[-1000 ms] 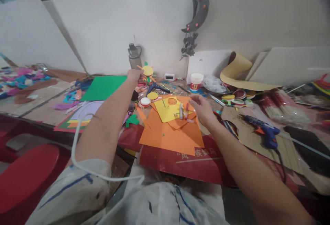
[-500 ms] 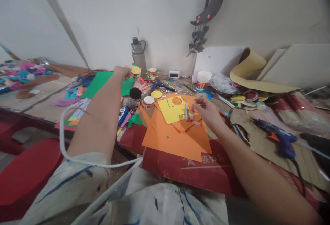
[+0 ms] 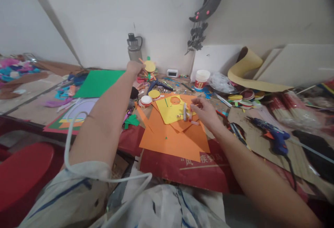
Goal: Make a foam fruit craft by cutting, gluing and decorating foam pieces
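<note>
My left hand [image 3: 135, 68], stretched to the back of the table, is closed on the edge of a yellow paper disc craft [image 3: 149, 66] with green and orange tabs sticking out around it. Over the right side of the orange paper [image 3: 172, 141], my right hand [image 3: 206, 113] has its thumb and forefinger slightly apart, with nothing visible between them. Close to those fingertips stand a grey marker-like stick [image 3: 185, 112] and a small translucent tube [image 3: 190, 114]. They are on yellow paper [image 3: 167, 111] that has a round cut-out.
Cut-cup discs [image 3: 145, 101] sit left of the papers, near a blue-handled tool [image 3: 152, 86]. At the back are a bottle [image 3: 134, 48], a small digital clock [image 3: 172, 73] and paper cups [image 3: 201, 80]. A blue glue gun [image 3: 276, 135] with its cord lies right. Green sheet [image 3: 100, 81] lies left.
My left hand has moved right with the yellow disc craft, now in front of where a striped cup piece showed. My right hand has barely moved. The view has shifted slightly.
</note>
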A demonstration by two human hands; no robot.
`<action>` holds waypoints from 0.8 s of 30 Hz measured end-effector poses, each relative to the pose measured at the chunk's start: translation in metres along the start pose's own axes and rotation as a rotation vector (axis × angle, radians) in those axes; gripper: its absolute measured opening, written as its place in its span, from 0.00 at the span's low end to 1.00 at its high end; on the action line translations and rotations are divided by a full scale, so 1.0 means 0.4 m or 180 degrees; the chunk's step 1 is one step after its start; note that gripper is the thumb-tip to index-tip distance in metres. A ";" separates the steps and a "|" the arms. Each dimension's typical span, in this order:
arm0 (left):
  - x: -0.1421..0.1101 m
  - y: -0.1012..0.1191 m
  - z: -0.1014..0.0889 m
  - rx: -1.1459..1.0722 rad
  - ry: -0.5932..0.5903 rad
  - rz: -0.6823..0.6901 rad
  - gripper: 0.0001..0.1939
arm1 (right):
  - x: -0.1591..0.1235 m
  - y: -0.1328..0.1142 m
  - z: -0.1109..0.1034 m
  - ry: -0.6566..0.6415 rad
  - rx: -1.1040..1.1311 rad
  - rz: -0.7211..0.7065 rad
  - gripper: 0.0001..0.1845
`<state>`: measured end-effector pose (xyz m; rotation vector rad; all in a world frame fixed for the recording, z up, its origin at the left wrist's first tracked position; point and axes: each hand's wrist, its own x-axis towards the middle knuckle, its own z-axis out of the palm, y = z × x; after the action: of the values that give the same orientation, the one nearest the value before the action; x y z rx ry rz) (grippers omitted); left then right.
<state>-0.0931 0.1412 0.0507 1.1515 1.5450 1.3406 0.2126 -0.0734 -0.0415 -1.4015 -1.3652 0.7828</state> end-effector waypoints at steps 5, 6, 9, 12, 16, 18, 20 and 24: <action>-0.061 -0.005 0.114 0.0415 -0.0246 -0.0060 0.14 | 0.001 -0.002 -0.002 -0.0096 -0.0001 -0.0071 0.14; -0.074 -0.009 0.133 0.0419 -0.0297 -0.0040 0.15 | 0.003 -0.001 -0.003 -0.0084 -0.0011 -0.0124 0.14; -0.108 -0.016 0.179 0.0423 -0.0482 -0.0053 0.14 | 0.014 0.008 -0.007 -0.0073 -0.0085 -0.0291 0.15; -0.133 -0.015 0.213 0.0453 -0.0627 -0.0127 0.14 | 0.021 0.015 -0.007 -0.0151 -0.0124 -0.0352 0.15; -0.161 -0.014 0.255 0.0467 -0.0850 -0.0255 0.14 | 0.015 0.013 0.000 -0.0285 -0.0125 -0.0405 0.12; -0.177 -0.017 0.276 0.0334 -0.1008 -0.0343 0.12 | 0.010 0.006 0.001 -0.0358 -0.0133 -0.0425 0.10; -0.191 -0.023 0.294 0.0078 -0.1172 -0.0469 0.11 | 0.008 -0.003 -0.003 -0.0353 -0.0151 -0.0471 0.08; -0.200 -0.034 0.316 -0.0092 -0.1216 -0.0519 0.11 | 0.016 -0.016 -0.020 -0.0134 -0.0114 -0.0604 0.09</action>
<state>0.0481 0.1007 0.0181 1.1583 1.3050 0.9661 0.2192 -0.0696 -0.0321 -1.2671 -1.5265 0.6689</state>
